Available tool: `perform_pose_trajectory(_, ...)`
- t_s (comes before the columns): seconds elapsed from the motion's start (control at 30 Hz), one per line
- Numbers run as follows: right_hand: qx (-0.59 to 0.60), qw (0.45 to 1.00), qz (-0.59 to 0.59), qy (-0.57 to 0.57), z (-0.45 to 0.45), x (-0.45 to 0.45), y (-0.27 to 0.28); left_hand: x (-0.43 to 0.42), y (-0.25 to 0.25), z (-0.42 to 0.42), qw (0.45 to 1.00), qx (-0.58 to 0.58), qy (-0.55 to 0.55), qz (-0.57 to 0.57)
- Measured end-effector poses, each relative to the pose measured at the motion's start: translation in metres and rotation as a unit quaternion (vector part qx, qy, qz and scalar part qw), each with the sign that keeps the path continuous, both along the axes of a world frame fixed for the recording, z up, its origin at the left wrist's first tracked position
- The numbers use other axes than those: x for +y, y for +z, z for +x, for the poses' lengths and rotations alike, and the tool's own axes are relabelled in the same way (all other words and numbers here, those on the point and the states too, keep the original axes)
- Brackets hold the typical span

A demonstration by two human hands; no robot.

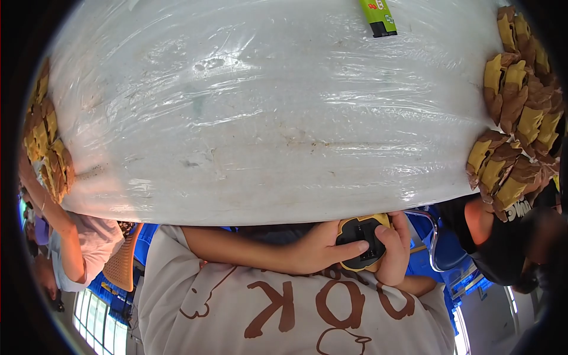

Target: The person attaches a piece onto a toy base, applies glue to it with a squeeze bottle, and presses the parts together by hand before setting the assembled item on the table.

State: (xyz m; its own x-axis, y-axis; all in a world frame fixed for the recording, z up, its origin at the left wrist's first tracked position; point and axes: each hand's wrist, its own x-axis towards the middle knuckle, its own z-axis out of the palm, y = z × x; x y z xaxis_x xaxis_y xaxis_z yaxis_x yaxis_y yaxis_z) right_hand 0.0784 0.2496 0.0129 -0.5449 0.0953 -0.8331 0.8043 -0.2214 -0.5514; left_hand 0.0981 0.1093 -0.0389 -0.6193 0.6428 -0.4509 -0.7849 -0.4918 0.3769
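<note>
At the table's near edge, in front of my shirt, both hands hold a small black and yellow device (pixel 353 232) with a scalloped yellow rim. My left hand (pixel 322 247) grips its left side, thumb across the black face. My right hand (pixel 395 245) wraps round the right side, its thumb bent onto the face near a dark slot. Parts of the other fingers are hidden behind the device.
White plastic film covers the table (pixel 266 118). A green and black item (pixel 378 18) lies at the far side. Brown and yellow pieces are piled at the right (pixel 520 112) and left (pixel 50 142). People sit on both sides; an orange chair (pixel 122 260) stands left.
</note>
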Motion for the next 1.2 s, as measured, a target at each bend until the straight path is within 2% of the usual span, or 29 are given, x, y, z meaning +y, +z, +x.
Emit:
perform_pose_trajectory(0.23, -0.011, 1.0, 0.022, -0.012, 0.0, -0.004, 0.002, -0.002, -0.007, 0.002, 1.0, 0.018, -0.016, -0.002)
perform_pose_trajectory(0.33, -0.014, 0.999, 0.039, -0.009, 0.0, -0.006, 0.003, 0.0, -0.008, 0.003, 0.999, 0.022, 0.018, 0.02)
perform_pose_trajectory(0.53, -0.007, 0.998, 0.064, -0.014, 0.003, -0.009, 0.0, -0.003, -0.012, 0.003, 0.997, 0.072, 0.001, -0.014)
perform_pose_trajectory(0.73, -0.005, 0.998, 0.063, -0.01, 0.003, -0.009, 0.0, -0.003, -0.01, 0.003, 0.999, 0.017, 0.013, 0.027)
perform_pose_trajectory(0.93, -0.004, 0.998, 0.065, -0.011, 0.003, -0.01, 0.0, -0.003, -0.013, 0.003, 0.998, 0.067, -0.011, -0.019)
perform_pose_trajectory(1.2, 0.009, 0.998, 0.062, 0.004, 0.003, -0.009, -0.001, 0.0, -0.013, 0.005, 0.998, 0.061, 0.032, -0.009)
